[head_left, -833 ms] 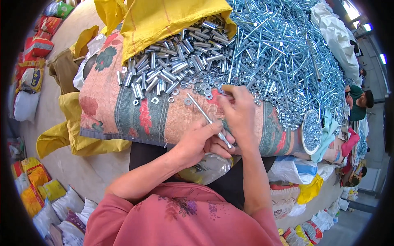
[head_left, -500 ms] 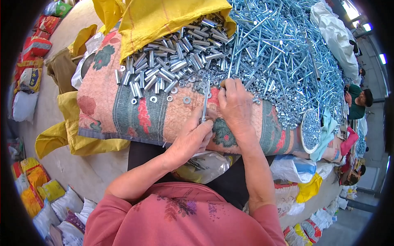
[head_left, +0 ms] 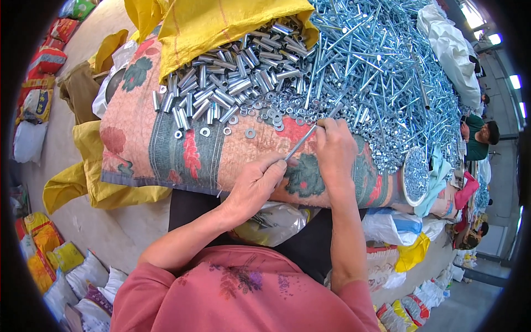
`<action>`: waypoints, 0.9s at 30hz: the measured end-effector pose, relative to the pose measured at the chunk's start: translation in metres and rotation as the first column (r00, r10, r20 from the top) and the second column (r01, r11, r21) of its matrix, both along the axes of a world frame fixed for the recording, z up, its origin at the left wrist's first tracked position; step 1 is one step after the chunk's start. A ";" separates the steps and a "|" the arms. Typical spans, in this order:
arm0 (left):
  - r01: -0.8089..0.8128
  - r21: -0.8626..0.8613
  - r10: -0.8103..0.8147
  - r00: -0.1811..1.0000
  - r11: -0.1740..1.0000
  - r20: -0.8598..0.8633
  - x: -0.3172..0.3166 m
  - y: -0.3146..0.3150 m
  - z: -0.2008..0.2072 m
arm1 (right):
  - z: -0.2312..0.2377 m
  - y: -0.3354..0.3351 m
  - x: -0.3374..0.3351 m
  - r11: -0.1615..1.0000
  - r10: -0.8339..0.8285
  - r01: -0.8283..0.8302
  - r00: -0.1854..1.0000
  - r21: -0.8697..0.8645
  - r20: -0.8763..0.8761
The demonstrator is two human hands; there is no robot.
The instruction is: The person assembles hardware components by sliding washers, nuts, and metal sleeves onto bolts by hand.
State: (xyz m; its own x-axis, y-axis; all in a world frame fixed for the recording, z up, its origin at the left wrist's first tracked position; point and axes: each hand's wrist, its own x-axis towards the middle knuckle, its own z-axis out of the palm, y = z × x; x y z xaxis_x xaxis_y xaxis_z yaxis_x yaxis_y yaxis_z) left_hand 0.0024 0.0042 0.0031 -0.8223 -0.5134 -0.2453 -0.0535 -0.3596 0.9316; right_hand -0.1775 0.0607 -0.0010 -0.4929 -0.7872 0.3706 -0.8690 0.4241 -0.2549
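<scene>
My left hand is closed around the lower end of a long, slim metal bolt, which slants up to the right. At its upper end, my right hand has its fingertips pinched together; whatever small part they hold is hidden. Just beyond my hands, loose washers and nuts lie along the front of a heap on a flowered, padded cloth. Short metal sleeves make up the heap's left side, while long bolts are piled on its right.
A yellow woven sack overhangs the sleeves. On the right stands a white-rimmed bowl of small metal parts, beside a pale blue cloth. A clear plastic bag lies at my lap. Filled sacks line the floor; a person in green sits far right.
The bolt in my left hand has tipped from nearly upright to slanting right. My right hand has moved right and slightly toward me, and its fingertips now meet the bolt's upper end.
</scene>
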 end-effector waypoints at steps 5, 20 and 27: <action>-0.002 -0.004 0.002 1.000 1.000 0.015 0.002 0.000 -0.001 | 0.011 -0.014 -0.003 0.991 -0.053 0.045 0.997 0.127 0.054; -0.042 -0.160 0.047 0.999 0.986 0.024 0.004 0.006 -0.009 | 0.029 0.013 -0.007 0.983 0.133 0.001 0.697 -0.186 0.704; 0.086 -0.280 -0.075 0.996 0.956 0.049 0.003 0.006 -0.011 | 0.029 0.029 0.014 0.914 0.340 0.162 0.199 -0.373 0.919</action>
State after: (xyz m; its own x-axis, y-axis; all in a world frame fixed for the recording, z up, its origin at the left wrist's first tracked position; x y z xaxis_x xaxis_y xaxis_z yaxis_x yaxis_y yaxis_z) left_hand 0.0049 0.0097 -0.0082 -0.8568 -0.4985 -0.1315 -0.1081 -0.0757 0.9913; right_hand -0.1639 0.0892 0.0282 -0.5840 -0.8039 -0.1125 0.1422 0.0351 -0.9892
